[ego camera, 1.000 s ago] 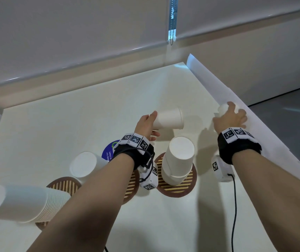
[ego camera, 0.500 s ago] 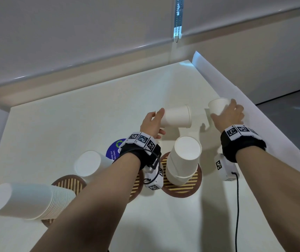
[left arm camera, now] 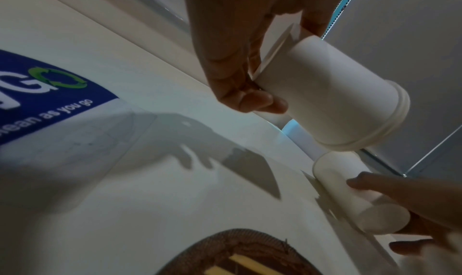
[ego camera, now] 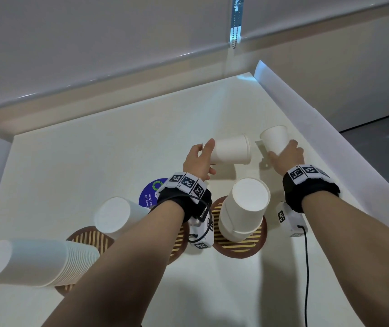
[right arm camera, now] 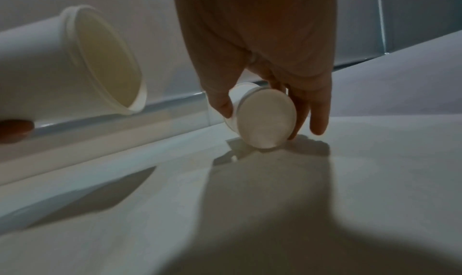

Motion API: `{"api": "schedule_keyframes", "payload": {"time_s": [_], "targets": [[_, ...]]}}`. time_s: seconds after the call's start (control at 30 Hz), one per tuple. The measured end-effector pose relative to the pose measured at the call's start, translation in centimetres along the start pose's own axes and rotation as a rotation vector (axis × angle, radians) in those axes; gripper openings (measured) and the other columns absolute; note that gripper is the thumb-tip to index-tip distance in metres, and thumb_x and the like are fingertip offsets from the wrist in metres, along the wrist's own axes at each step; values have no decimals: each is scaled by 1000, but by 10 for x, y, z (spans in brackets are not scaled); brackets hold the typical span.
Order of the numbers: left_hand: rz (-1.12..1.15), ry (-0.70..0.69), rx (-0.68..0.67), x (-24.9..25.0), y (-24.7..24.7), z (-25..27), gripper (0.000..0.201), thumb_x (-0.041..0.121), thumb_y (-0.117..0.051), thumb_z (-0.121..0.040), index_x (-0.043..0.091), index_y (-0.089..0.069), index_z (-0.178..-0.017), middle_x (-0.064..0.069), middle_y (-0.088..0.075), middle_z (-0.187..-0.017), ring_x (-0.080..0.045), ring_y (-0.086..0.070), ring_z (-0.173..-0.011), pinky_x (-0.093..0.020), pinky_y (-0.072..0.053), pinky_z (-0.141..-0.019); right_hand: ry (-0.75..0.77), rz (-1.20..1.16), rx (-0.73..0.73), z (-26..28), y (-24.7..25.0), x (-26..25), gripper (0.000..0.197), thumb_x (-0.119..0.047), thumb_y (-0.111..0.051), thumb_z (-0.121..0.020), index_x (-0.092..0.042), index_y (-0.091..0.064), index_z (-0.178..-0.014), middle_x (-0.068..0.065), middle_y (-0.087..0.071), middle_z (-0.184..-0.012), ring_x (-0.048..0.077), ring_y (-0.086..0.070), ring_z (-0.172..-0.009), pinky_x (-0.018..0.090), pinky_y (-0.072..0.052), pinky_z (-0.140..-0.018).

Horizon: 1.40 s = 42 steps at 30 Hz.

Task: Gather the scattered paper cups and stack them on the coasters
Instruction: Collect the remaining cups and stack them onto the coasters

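Observation:
My left hand (ego camera: 206,159) grips a white paper cup (ego camera: 232,150) by its base, held on its side above the table with its mouth to the right; the same cup (left arm camera: 325,93) shows in the left wrist view. My right hand (ego camera: 283,155) pinches the base of a second cup (ego camera: 274,138), tilted, mouth up and away; its base (right arm camera: 265,119) sits just above the table. A short stack of upturned cups (ego camera: 244,208) stands on a striped brown coaster (ego camera: 240,244). A single upturned cup (ego camera: 115,217) and a long stack (ego camera: 35,263) stand on coasters at the left.
A blue round sticker (ego camera: 152,192) lies on the white table (ego camera: 94,161) behind my left wrist. A raised white paper edge (ego camera: 311,119) runs along the table's right side. A window ledge and blind chain (ego camera: 235,24) are at the back. A black cable (ego camera: 306,267) hangs from my right wrist.
My right hand has lifted its cup from beside the right paper edge and brought it left towards the cup in my left hand. The left hand has raised its cup slightly.

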<state>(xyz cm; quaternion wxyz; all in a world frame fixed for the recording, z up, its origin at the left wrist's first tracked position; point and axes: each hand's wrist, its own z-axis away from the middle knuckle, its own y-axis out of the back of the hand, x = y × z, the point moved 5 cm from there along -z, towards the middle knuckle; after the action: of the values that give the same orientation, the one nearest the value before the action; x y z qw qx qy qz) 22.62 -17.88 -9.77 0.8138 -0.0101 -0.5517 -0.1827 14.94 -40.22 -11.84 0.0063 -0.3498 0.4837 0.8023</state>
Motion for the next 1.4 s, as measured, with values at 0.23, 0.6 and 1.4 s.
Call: {"api": "schedule_keyframes", "payload": {"time_s": [0.23, 0.6, 1.4], "targets": [[69, -59, 130, 26, 10, 24, 39, 51, -52, -89, 19, -44, -110, -6, -60, -96, -16, -58, -55, -27, -50, -59, -25, -454, 25, 22, 31, -5, 75, -50, -56, -71, -5, -44, -129, 13, -59, -113, 26, -60, -88, 29, -43, -67], [199, -357, 239, 108, 54, 123, 30, 49, -44, -94, 19, -41, -98, 7, -52, -79, -18, -57, -57, -25, -42, -54, 401, -796, -62, 127, 121, -74, 61, -37, -58, -64, -10, -53, -119, 2, -58, -105, 18, -57, -90, 31, -48, -71], [-43, -418, -30, 80, 186, 267, 89, 47, -76, -59, 12, -42, -133, -12, -61, -120, -24, -63, -105, -43, -55, -84, 878, -392, -713, 324, 63, -102, 54, -9, -72, -72, -28, -52, -118, -6, -60, -102, 3, -58, -85, 12, -49, -60]]}}
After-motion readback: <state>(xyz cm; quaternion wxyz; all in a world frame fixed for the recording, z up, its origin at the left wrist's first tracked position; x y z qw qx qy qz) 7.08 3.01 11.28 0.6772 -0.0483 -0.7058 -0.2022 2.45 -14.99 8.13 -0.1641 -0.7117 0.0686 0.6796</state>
